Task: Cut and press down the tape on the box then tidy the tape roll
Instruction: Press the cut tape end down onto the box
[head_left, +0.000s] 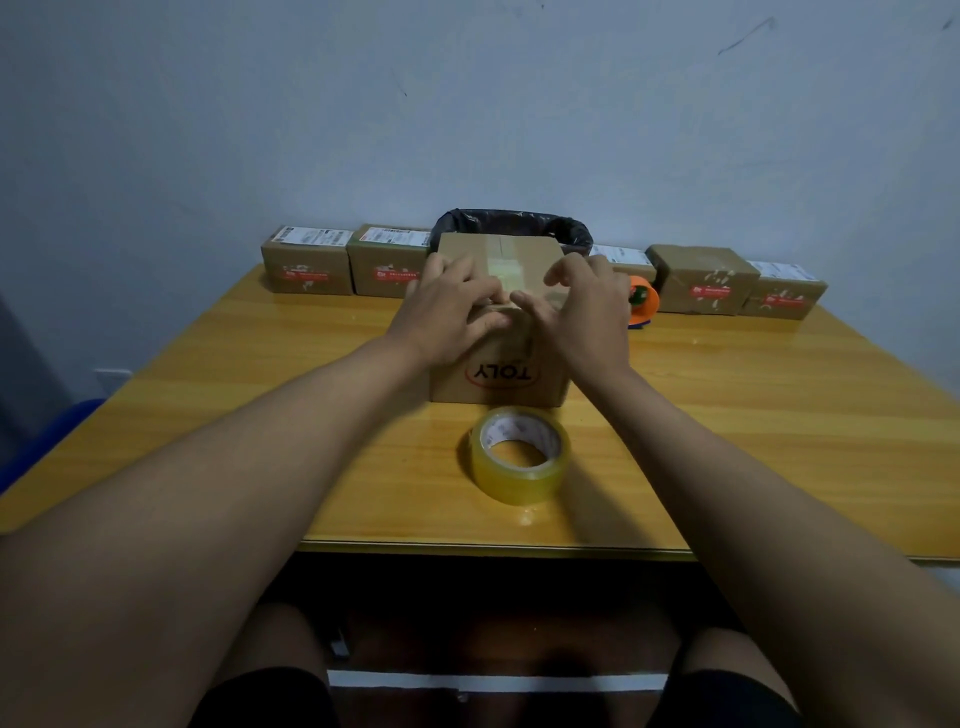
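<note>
A brown cardboard box (501, 382) with a red "TOLY" logo stands in the middle of the table. A strip of clear tape (506, 267) runs along its top seam. My left hand (452, 312) lies flat on the box's near top edge, fingers spread over the tape. My right hand (584, 306) rests beside it on the right part of the top, fingers curled against the cardboard. A roll of clear yellowish tape (519, 454) lies flat on the table just in front of the box, touched by neither hand.
Several small labelled parcels (306, 265) line the back of the wooden table (779, 415). A bin with a black bag (519, 223) stands behind the box. An orange tape dispenser (644, 301) sits right of my right hand.
</note>
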